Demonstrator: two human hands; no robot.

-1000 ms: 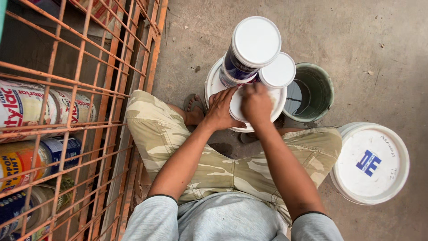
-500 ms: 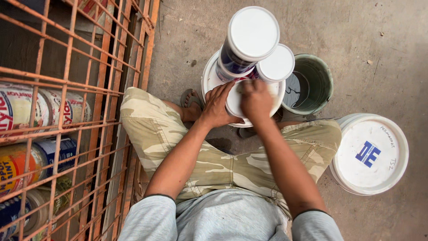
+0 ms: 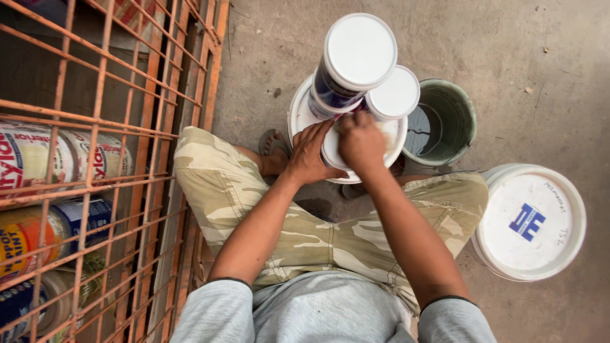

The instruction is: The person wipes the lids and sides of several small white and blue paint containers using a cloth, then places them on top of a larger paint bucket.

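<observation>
I look straight down on my two hands, both set on a small white-lidded can [image 3: 333, 149] that stands on the lid of a wide white bucket [image 3: 298, 114] on the concrete floor [image 3: 508, 51], between my knees. My left hand [image 3: 309, 152] has its fingers spread and curled round the can's left side. My right hand [image 3: 361, 143] lies over the top, fingers bent down on the lid; I cannot tell how firmly they grip.

Two more cans stand on the same bucket lid, beyond my hands: a tall can [image 3: 352, 60] with a white lid and dark blue label, and a shorter white-lidded can [image 3: 395, 94] touching its right side. Just right of the bucket is an open grey-green pail [image 3: 454, 108] with dark liquid in it. Nearer my right knee sits a large closed white bucket [image 3: 530, 219], a blue mark on its lid. At left, an orange wire rack [image 3: 95, 133] holds cans lying on their sides, with white, red, yellow and blue labels.
</observation>
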